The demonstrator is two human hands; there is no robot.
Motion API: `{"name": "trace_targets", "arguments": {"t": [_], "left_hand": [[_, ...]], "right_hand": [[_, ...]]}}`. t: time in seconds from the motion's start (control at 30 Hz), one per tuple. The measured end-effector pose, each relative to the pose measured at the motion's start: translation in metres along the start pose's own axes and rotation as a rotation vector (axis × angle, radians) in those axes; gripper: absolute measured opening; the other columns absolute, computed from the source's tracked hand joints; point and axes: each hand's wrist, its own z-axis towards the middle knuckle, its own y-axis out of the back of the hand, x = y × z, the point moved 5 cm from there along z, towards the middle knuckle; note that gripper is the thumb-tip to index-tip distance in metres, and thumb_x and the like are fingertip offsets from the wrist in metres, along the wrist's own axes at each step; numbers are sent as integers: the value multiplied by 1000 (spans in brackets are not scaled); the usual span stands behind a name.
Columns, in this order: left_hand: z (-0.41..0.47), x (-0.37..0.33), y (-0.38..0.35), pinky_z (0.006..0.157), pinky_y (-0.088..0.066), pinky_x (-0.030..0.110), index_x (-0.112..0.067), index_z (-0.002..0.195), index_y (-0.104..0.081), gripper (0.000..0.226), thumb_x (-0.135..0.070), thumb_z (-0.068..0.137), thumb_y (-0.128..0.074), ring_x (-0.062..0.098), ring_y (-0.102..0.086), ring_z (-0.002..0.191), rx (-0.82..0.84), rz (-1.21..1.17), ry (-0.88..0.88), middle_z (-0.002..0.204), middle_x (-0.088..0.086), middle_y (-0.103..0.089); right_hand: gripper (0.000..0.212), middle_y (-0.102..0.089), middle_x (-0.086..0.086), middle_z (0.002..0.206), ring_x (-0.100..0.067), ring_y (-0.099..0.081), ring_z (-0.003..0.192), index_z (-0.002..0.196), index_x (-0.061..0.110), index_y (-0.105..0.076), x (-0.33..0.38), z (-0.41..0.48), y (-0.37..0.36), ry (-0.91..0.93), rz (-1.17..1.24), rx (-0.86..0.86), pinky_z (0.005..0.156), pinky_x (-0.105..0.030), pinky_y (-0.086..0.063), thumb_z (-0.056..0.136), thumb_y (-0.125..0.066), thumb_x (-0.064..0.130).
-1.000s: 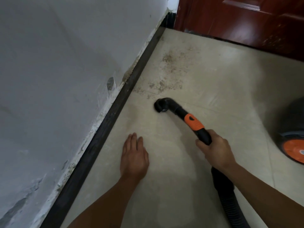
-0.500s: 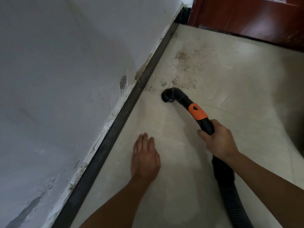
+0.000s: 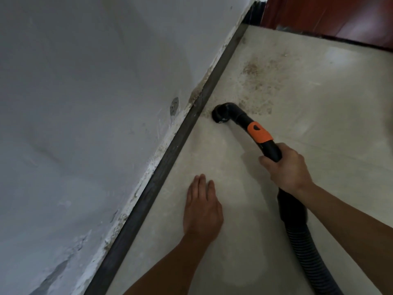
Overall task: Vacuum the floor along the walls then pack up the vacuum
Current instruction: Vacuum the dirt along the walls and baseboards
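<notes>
On the far left a grey-white wall (image 3: 85, 103) meets the floor (image 3: 319, 124) along a dark baseboard (image 3: 170, 152), its upper edge crusted with flaking plaster. Just right of it the left hand (image 3: 202, 209) lies flat on the floor, palm down, fingers together and stretched out, holding nothing; it looks like a prop for the person's weight.

Further right, the vacuum nozzle (image 3: 221, 113) is a short black elbow with its round mouth on the floor, just beside the baseboard at the near edge of a brownish dust patch (image 3: 257, 81). An orange collar (image 3: 259, 132) joins the elbow to a black handle tube, and the right hand (image 3: 287, 167) is wrapped closed around that tube just behind the collar. Behind the wrist a ribbed black hose (image 3: 308, 252) runs down and out of view.

The nozzle end looks like rigid, light plastic, probably easy to steer with one hand; the smooth tube behind the collar seems the sensible place to hold. The hose appears soft and springy, so it will likely drag and tug sideways. A reddish door (image 3: 340, 18) closes the far right corner.
</notes>
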Motion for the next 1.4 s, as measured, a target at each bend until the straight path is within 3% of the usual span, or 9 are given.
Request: {"name": "trace_targets", "arguments": {"t": [0.1,0.23,0.47,0.6,0.73,0.87,1.1,1.4], "left_hand": [[-1,-1,2,110,-36,46,-4,131,-56,55,-26,86,-34,33,-40,136,24,11,-5,142,20,-47],[0,0,2,109,-37,47,-4,131,-56,55,-27,87,-34,33,-40,136,35,19,-4,142,20,-48],[-2,-1,6,108,-39,45,-4,127,-60,55,-26,84,-36,32,-45,132,37,38,-6,138,20,-52],[-1,-2,6,106,-41,47,-3,126,-61,55,-26,82,-37,33,-46,132,35,44,-9,137,21,-52],[1,-1,6,105,-42,48,-3,125,-61,55,-26,82,-37,34,-44,133,37,41,-9,138,21,-52],[1,0,5,106,-40,47,-4,126,-61,54,-26,82,-39,34,-44,133,46,33,-12,139,21,-51],[0,-1,8,106,-40,46,-5,124,-62,55,-27,81,-37,33,-48,130,35,48,-18,136,20,-54],[-3,-3,10,106,-41,48,-1,125,-61,53,-24,85,-34,35,-47,131,15,9,-2,136,23,-52]], "right_hand": [[22,-61,0,72,-21,-62,62,100,23,-59,6,2,-9,8,26,42,56,-30,-45,83,-70,30],[23,-64,-11,76,-34,-64,68,100,17,-59,26,15,-18,-28,68,35,66,-42,-56,83,-70,30],[14,-62,-5,65,-21,-59,49,90,24,-60,11,-2,-6,-16,79,144,49,-30,-47,82,-72,23],[11,-53,-7,55,-17,-45,35,88,10,-60,22,28,13,-194,410,103,40,-26,-39,85,-71,13],[10,-49,-3,53,-14,-41,32,90,12,-62,63,73,32,-229,575,110,35,-23,-37,84,-70,12],[14,-51,-3,54,-16,-42,34,94,12,-64,78,83,32,-239,590,163,38,-23,-40,83,-71,13],[17,-51,-5,56,-19,-43,38,101,7,-63,58,20,27,-188,556,268,40,-27,-38,85,-70,10],[13,-50,-6,54,-19,-42,36,88,10,-58,48,-35,23,-138,553,287,37,-26,-36,86,-69,6]]}}
